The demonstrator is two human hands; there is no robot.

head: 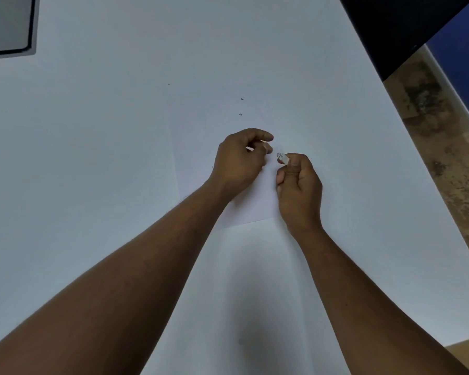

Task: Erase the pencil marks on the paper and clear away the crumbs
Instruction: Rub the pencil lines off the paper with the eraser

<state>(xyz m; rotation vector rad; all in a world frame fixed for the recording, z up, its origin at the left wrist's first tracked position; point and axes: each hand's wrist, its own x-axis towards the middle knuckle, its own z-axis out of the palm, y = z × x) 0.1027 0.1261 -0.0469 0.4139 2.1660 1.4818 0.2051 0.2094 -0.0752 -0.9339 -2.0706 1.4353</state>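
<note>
In the head view, the right hand [299, 182] is pinching a small white eraser [283, 158] over the white paper sheet [201, 158] at mid-tabletop; the left hand [238, 161] is curling, its contents unclear. Dark crumbs [241, 106] are lying farther off. Careless rubbing risks creasing the unpinned sheet.

Two bare forearms, no sleeves; left grip [237, 162], right grip [299, 180] — short nails
</note>
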